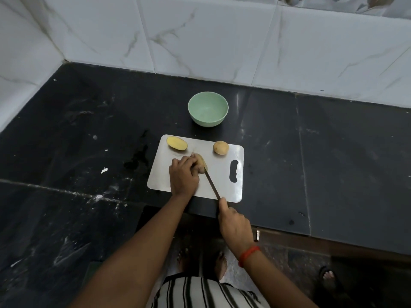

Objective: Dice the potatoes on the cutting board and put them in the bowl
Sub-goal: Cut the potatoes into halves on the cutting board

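Black counter (311,152) carries the cutting board (222,174); at its centre the left hand (184,173) curls over a potato half (202,162) lying 11-to-5. The right hand (234,225), fisted on the knife (211,184) at 5 o'clock, lays the blade lengthwise. The empty bowl (208,108) sits at 12.

potato half (202,162): mostly hidden under left hand (183,174), we noted. knife (212,185): handle buried inside right hand (234,227).

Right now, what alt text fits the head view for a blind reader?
The left hand steadies a potato half on a cutting board; the right hand cuts it with a knife. Beyond lie another half, a whole potato and an empty green bowl.
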`<state>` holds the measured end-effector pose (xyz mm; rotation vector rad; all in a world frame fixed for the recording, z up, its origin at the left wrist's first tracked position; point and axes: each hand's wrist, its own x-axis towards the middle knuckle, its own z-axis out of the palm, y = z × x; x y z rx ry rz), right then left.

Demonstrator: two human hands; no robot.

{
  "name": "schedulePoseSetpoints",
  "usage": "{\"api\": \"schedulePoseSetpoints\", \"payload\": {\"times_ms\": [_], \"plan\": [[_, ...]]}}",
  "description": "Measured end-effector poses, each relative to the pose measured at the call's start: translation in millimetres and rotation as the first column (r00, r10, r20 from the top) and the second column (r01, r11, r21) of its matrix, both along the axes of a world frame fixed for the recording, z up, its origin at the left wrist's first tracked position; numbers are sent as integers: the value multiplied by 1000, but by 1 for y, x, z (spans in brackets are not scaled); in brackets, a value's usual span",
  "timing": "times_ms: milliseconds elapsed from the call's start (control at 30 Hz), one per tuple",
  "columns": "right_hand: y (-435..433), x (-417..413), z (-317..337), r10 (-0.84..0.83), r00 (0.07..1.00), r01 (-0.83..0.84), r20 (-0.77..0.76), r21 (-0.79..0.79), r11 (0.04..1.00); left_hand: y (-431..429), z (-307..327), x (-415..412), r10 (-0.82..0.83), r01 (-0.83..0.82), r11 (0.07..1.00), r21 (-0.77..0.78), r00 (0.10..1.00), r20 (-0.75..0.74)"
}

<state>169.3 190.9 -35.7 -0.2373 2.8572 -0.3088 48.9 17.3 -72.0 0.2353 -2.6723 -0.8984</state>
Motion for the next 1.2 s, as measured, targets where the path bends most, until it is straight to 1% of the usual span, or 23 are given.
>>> {"api": "schedulePoseSetpoints", "payload": {"times_ms": [167, 267, 333, 400, 533, 800, 1033, 1200], "plan": [[13, 13, 0, -110, 990, 90, -91, -200, 976, -3, -6, -2, -5, 8, 995, 102, 1000, -26], [0, -1, 5, -159, 973, 108, -167, -282, 953, -3, -5, -1, 1, 3, 990, 144, 1000, -25], [-13, -19, 10, -185, 965, 122, -185, -306, 944, -3, -3, -1, -3, 6, 989, 147, 1000, -25], [-26, -38, 12, -188, 964, 125, -186, -304, 944, -2, -2, -1, -6, 8, 989, 148, 1000, -16], [-45, -60, 8, -169, 976, 127, -141, -268, 955, -2, -1, 0, -6, 8, 988, 152, 1000, -13], [-46, -59, -5, -154, 977, 111, -149, -266, 958, -3, -1, 1, 7, -3, 985, 174, 1000, -28], [-45, -63, 0, -107, 986, 82, -128, -187, 979, -3, 3, 1, -8, 15, 984, 179, 999, -41], [-47, -70, 6, -95, 991, 80, -98, -149, 986, -4, 3, 0, -21, 24, 985, 171, 1000, -22]]}}
